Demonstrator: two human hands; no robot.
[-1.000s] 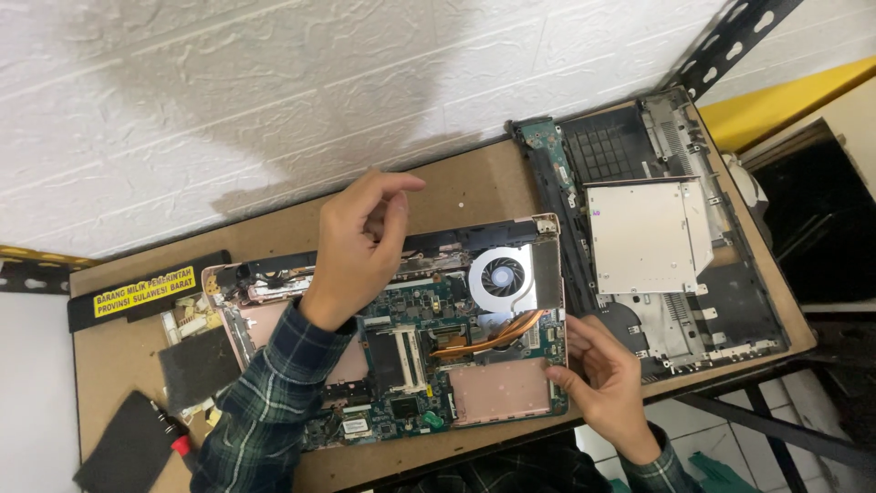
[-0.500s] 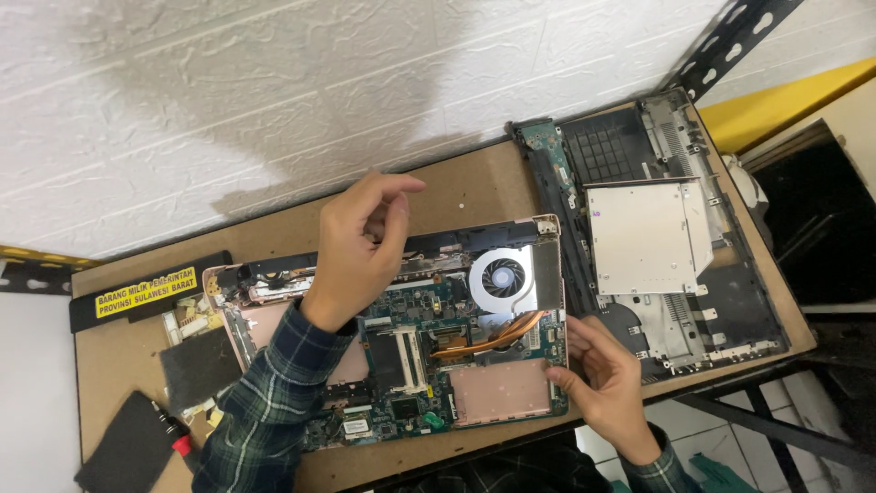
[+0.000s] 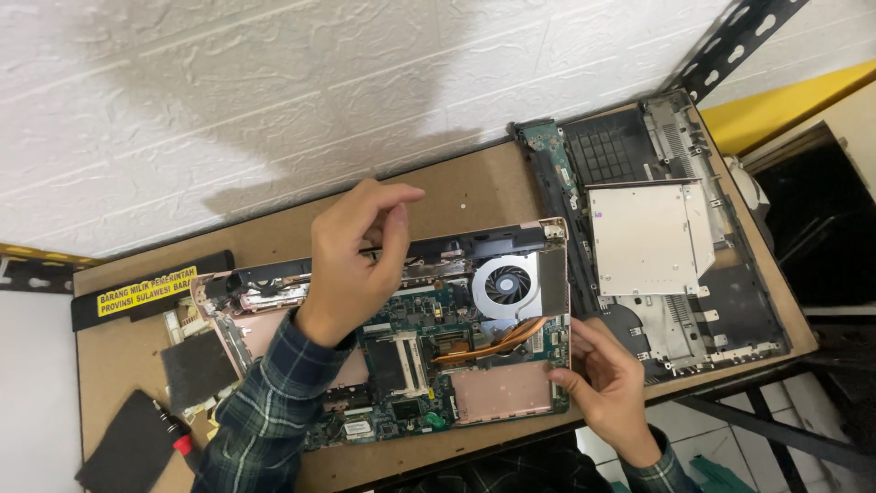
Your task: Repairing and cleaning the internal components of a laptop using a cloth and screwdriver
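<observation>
An opened laptop base (image 3: 497, 393) lies on the wooden table, its green circuit board (image 3: 411, 351), round cooling fan (image 3: 504, 285) and copper heat pipe (image 3: 493, 340) exposed. My left hand (image 3: 356, 265) hovers over the board's rear edge, thumb and fingers curled together as if pinching something too small to see. My right hand (image 3: 607, 379) grips the base's near right corner, fingers on its edge. Both forearms wear plaid sleeves.
A separated dark laptop shell (image 3: 684, 265) with a silver optical drive (image 3: 648, 237) lies to the right. A long black battery (image 3: 146, 292), a dark pad (image 3: 196, 370), a black pouch (image 3: 128, 443) and a red-tipped tool (image 3: 178, 436) sit left. White brick wall behind.
</observation>
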